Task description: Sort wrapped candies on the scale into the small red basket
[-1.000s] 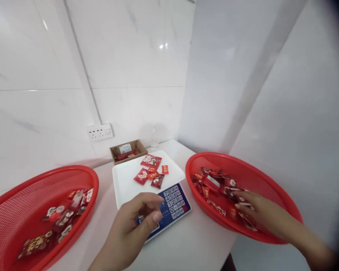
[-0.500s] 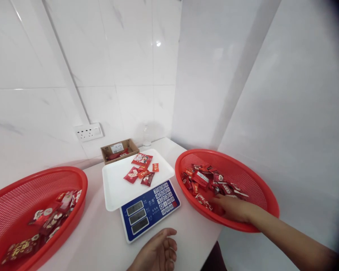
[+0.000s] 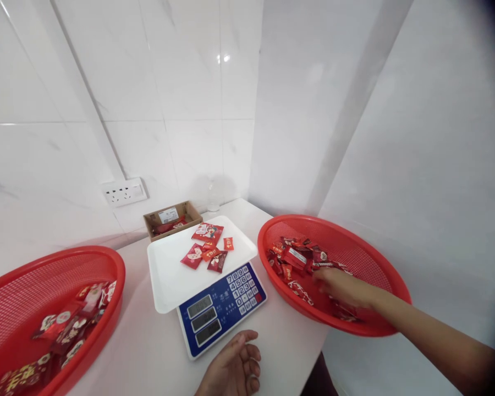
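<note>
My right hand (image 3: 346,287) reaches into the right red basket (image 3: 390,269), its fingers down among small wrapped packets (image 3: 295,257). The fingertips are partly hidden and blurred, so I cannot make out whether they grip one. Palm up and fingers loosely curled, my left hand (image 3: 233,367) rests low in front of the scale with nothing in it. The digital scale (image 3: 223,311) has a blue keypad panel, and several red packets (image 3: 208,250) lie on its white tray (image 3: 165,275).
On the left stands another red basket (image 3: 117,269) holding several wrapped packets (image 3: 72,330). Behind the scale are a small cardboard box (image 3: 173,220) with red packets inside and a clear container (image 3: 213,198). White walls and a wall socket (image 3: 124,192) close off the back.
My right hand has shifted up and back within the basket, away from its near rim. My left hand has barely moved. The packets on the tray stay the same.
</note>
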{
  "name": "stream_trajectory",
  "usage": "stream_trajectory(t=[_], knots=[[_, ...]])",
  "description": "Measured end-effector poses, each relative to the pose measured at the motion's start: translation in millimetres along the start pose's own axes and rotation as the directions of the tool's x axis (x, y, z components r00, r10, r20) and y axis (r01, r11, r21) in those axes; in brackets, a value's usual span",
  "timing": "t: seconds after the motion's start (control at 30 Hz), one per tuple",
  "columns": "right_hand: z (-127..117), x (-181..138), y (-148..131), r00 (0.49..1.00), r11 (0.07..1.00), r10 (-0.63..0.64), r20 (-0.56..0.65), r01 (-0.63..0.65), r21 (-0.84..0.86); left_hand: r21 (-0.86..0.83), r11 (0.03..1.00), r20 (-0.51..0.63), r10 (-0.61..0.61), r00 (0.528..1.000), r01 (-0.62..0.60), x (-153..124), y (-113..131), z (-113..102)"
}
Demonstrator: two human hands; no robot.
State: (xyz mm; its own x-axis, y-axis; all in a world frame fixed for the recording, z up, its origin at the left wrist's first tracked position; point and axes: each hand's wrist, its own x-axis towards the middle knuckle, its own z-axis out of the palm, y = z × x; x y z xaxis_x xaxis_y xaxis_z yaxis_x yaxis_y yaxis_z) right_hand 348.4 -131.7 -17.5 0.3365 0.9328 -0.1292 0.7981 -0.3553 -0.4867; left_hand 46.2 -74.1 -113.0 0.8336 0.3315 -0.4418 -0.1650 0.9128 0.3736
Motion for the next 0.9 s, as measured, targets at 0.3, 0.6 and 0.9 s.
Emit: stream_trajectory(t=[0.3, 0.6, 0.9], knots=[[-6.6, -23.7, -78.0, 0.996, 0.971, -0.091, -0.025, 0.095, 0.22, 0.215, 0.966, 0.084, 0.127, 0.988, -0.142, 1.5, -4.3, -0.4], [114.0, -66.8, -116.0, 0.992, 0.801, -0.089, 0.094, 0.015, 0.599, 0.658, 0.615, 0.199, 0.413, 0.889, -0.433, -10.1, -8.0, 12.5], [142.6, -65.0, -116.4, 0.977, 0.682, -0.17, 0.127, 0.023, 0.731, 0.716, 0.579, 0.166, 0.401, 0.901, -0.39, -16.8, -8.1, 16.1]])
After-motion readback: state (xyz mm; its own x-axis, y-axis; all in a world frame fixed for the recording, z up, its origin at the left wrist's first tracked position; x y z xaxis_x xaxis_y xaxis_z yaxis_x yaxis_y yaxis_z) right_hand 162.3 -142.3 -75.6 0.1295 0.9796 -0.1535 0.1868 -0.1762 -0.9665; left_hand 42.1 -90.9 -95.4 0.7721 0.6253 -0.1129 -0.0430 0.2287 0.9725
